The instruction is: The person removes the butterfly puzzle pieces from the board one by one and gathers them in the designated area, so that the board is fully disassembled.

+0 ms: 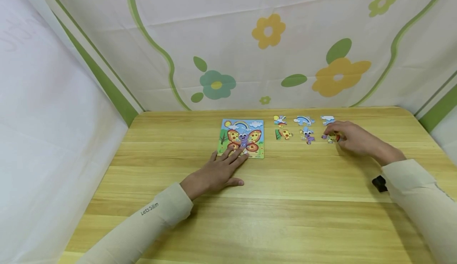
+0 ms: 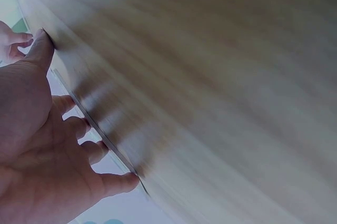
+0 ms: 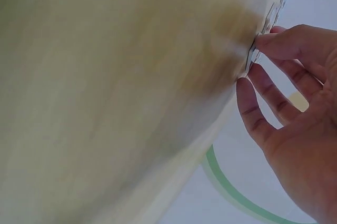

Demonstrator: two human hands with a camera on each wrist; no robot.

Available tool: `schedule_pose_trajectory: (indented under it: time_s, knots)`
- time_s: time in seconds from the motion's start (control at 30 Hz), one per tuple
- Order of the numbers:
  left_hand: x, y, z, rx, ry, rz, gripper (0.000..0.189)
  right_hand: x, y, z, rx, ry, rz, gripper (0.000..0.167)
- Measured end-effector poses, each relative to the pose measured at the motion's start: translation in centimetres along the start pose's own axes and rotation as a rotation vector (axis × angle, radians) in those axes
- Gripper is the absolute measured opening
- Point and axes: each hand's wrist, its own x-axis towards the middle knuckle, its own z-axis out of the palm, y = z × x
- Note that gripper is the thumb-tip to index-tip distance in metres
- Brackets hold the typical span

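A square butterfly picture puzzle board [image 1: 258, 133] lies flat on the wooden table. My left hand [image 1: 217, 174] rests across its near edge, fingers spread, with the fingertips over the lower part of the picture. To the right, my right hand [image 1: 357, 138] pinches a jigsaw piece [image 1: 332, 138] at the near right of a group of loose pieces. In the right wrist view, thumb and fingers are at the edges of that thin piece [image 3: 252, 55], low at the tabletop. Beside it lies a purple butterfly-face piece [image 1: 308, 135], and behind it a cloud piece [image 1: 327, 119].
Further loose pieces are a rainbow piece [image 1: 304, 120], a sun piece [image 1: 280, 120] and a yellow wing piece [image 1: 283, 134]. A small black object [image 1: 379, 184] sits by the right sleeve. White flowered fabric [image 1: 232, 38] stands behind the table [image 1: 271, 224].
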Motion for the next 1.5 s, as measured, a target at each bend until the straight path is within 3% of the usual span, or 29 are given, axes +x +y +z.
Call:
schedule_pose_trajectory:
  time_s: [0.8, 1.03, 1.17, 1.33, 1.5]
  knots:
    - [0.3, 0.1, 0.1, 0.014, 0.002, 0.004, 0.083, -0.4, 0.3, -0.1, -0.021, 0.004, -0.007, 0.052]
    - [0.2, 0.1, 0.1, 0.012, -0.002, -0.004, 0.083, -0.2, -0.1, -0.2, -0.059, 0.053, -0.074, 0.050]
    - [0.1, 0.1, -0.1, 0.012, -0.007, -0.007, 0.084, 0.3, -0.9, -0.4, -0.082, 0.072, -0.106, 0.047]
    - [0.1, 0.2, -0.3, 0.008, -0.015, -0.014, 0.084, 1.5, -3.1, -0.8, -0.024, 0.024, -0.056, 0.045]
    - [0.0, 0.0, -0.3, 0.002, -0.007, -0.005, 0.084, 3.1, -5.7, -0.7, 0.002, -0.002, -0.070, 0.042]
